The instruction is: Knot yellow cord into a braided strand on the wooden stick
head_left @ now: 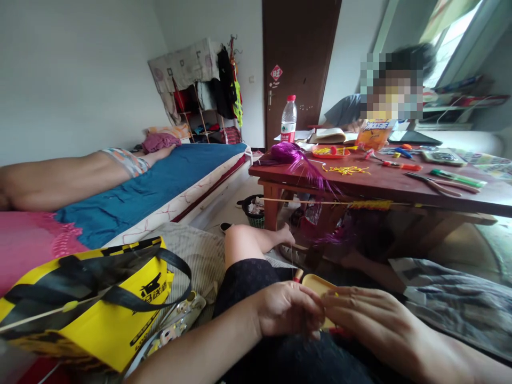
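My left hand (290, 308) is over my lap, its fingers curled closed. A fine thread (292, 261) rises beside it, and a small red-and-tan stick end (298, 275) shows just behind the knuckles. My right hand (370, 319) comes in from the right, back up, fingers pressed together and their tips meeting the left fingertips. Whatever lies between the fingers is hidden. Under and behind both hands sits a yellow tray (314, 281), partly covered, with a bit of red showing below it.
A red table (264, 169) bears purple tinsel (286, 153), a water bottle (288, 120), yellow pieces (347, 170) and pliers (434, 184). A thin stick (288, 200) runs along its front. A yellow bag (116, 325) stands left. One person sits behind the table; another lies on the bed (200, 170).
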Demonstrator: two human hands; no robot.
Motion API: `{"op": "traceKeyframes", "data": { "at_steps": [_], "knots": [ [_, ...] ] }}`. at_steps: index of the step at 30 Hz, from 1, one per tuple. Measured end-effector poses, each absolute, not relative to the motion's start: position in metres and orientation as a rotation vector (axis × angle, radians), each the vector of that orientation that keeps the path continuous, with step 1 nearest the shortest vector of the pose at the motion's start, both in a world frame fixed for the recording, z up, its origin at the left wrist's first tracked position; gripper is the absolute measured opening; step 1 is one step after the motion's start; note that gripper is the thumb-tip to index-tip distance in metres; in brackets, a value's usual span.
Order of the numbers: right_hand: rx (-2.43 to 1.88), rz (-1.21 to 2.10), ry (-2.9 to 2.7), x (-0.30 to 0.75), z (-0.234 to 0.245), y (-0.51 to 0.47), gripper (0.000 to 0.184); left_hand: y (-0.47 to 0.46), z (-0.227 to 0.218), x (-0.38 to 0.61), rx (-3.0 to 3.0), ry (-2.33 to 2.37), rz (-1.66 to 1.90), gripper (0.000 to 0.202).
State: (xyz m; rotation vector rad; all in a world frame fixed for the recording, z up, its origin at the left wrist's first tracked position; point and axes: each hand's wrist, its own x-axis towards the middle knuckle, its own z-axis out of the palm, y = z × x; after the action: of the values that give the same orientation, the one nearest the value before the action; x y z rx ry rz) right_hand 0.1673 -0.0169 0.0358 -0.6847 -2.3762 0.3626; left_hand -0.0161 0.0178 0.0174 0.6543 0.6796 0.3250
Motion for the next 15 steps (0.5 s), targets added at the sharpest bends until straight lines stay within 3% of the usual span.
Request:
{"op": "traceKeyframes", "data": {
  "at_steps": [9,13,15],
  "knots": [
    [-1.135,0.958,-1.892,0.153,0.029,0.002,0.012,0.035,0.010,-0.010,0.790,0.813,0.523,0.007],
    [-1.208,1.364,-1.471,0.181,0.024,0.036,0.017,0.041,0.008,-0.012,0.818,0.847,0.548,0.006],
    [-1.263,1.323,-1.264,0.202,0.017,0.057,0.016,0.043,0.006,-0.012,0.807,0.860,0.551,0.006]
  ]
}}
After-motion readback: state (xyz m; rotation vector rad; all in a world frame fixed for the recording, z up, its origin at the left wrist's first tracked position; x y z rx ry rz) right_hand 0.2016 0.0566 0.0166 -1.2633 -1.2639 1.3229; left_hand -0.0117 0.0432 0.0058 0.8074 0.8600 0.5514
